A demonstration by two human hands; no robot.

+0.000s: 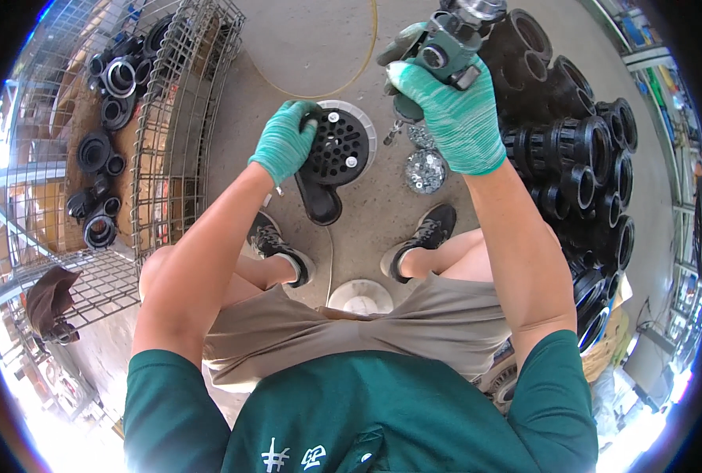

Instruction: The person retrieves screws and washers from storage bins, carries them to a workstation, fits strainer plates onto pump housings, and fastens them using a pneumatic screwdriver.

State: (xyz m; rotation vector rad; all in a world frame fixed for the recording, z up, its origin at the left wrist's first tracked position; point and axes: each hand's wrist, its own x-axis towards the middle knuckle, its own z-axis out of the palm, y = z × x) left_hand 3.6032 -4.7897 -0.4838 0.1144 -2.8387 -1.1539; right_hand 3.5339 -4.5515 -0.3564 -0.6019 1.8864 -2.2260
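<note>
My left hand (288,140), in a green knit glove, has its fingers curled over the left edge of a black perforated round part (337,150). A short rounded spout sticks out of that part toward me. The part rests on a round pale grey base (373,138), and two light washer-like discs lie on it. Farther right, my right hand (457,110), gloved alike, is raised and closed around a dark green hand-held power tool (445,51) with silvery metal at one end. The tool's exact kind cannot be made out.
Two containers of small metal pieces (426,172) stand on the floor. Black ring-shaped fittings (579,146) are stacked at right. At left is a wire cage (185,102) holding more black fittings (94,150). A yellowish hose (373,43) curves across the floor. A white round object (360,296) lies between my feet.
</note>
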